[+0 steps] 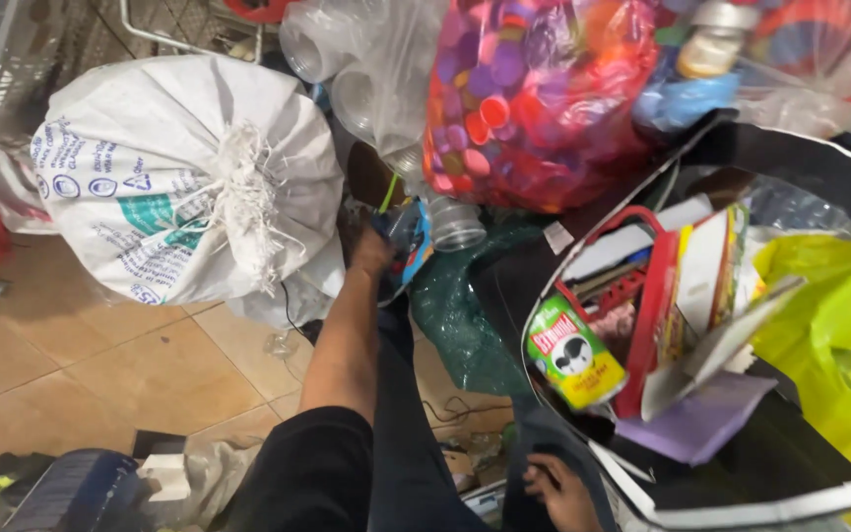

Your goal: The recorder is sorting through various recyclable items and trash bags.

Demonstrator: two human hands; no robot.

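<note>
One hand (371, 251), the left, reaches out at twelve o'clock, fingers closed on a blue wrapper (408, 241) beside the bottle (450, 222); a firm pinch suits it. Right hand (563, 493) rests low, fingers loosely curled.

The left hand (371, 251) reaches down between the bags, so its fingers are hidden. The right hand (561, 493) is cut off at the bottom edge. The yellow bag (839, 335) runs off the right side.

A tan tiled floor (71, 365) carries everything. A tied white woven sack (179, 177) sits on it. Beside the sack lies a green mesh bag (455, 315), with dark scraps (71, 483) nearer the camera.
</note>
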